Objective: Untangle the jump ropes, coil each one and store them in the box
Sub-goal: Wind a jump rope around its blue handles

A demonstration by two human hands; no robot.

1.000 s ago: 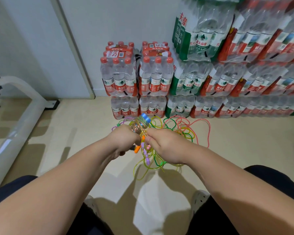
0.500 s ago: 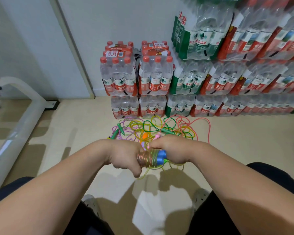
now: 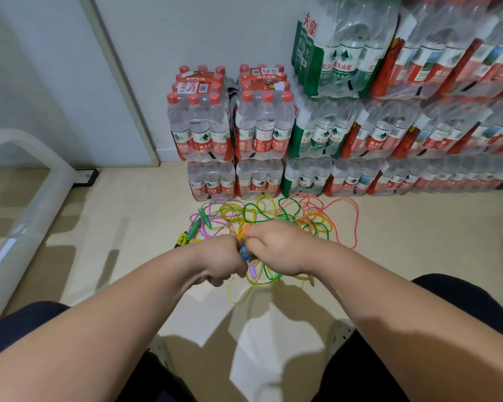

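A tangle of thin jump ropes (image 3: 276, 213) in pink, green, yellow, orange and purple lies on the floor before stacked water bottles. My left hand (image 3: 219, 261) and my right hand (image 3: 276, 248) meet fist to fist above the near edge of the tangle. Between them they grip a blue-ended rope handle (image 3: 243, 252) wound with cord; only a sliver of it shows. A purple handle (image 3: 252, 269) and yellow-green loops (image 3: 244, 294) hang under the hands. A green handle (image 3: 193, 227) lies at the left of the pile. No box is in view.
Shrink-wrapped packs of water bottles (image 3: 259, 126) are stacked against the wall, rising high on the right. A white tubular frame (image 3: 26, 216) runs along the left. A small yellow object (image 3: 182, 239) lies by the green handle. My knees fill the bottom corners.
The wound handle, held up and visible a second ago, has come down and is now almost hidden between my fists. Both hands moved slightly away from me, over the tangle's near edge.
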